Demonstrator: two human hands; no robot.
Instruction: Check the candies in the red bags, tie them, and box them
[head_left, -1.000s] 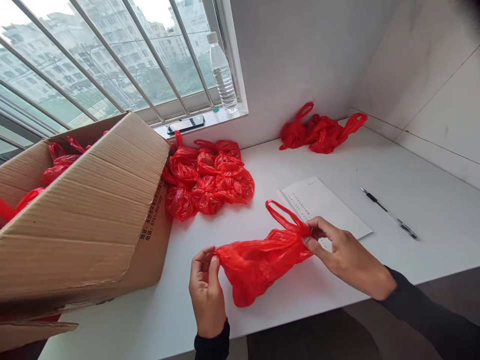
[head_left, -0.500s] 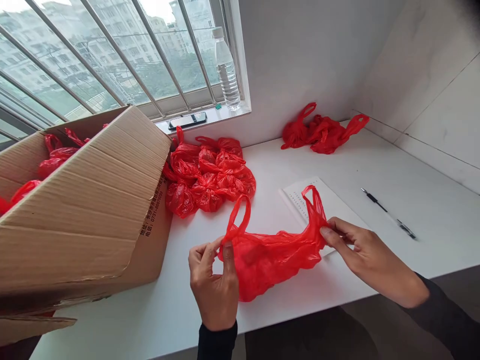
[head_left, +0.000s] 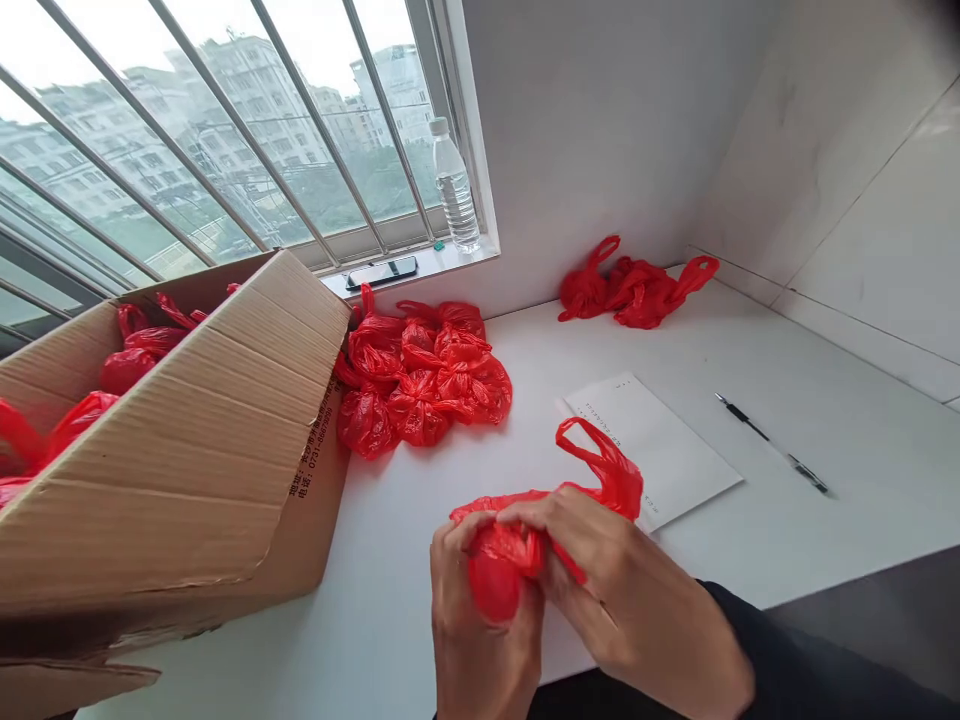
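Observation:
Both hands are close together over the front of the white table, gripping one red plastic bag (head_left: 498,578). My left hand (head_left: 471,630) curls around the bag's rounded lower part, where the film is pulled tight over something round. My right hand (head_left: 611,585) is closed on the gathered film beside it, its fingertips meeting those of the left. One loop handle of the bag sticks up past the right knuckles, over the edge of a paper notepad (head_left: 675,445). What is inside the bag cannot be made out.
A cardboard box (head_left: 187,440) with red bags inside stands at the left. Several knotted red bags (head_left: 420,385) sit beside it, and more red bags (head_left: 637,288) lie by the back wall. A pen (head_left: 772,440) is at right; a water bottle (head_left: 456,195) and phone (head_left: 381,274) are on the sill.
My hands held the bag stretched wide by its two handle sides; now the right hand has moved left to meet the left, and the bag is bunched between them. The view has tilted up slightly.

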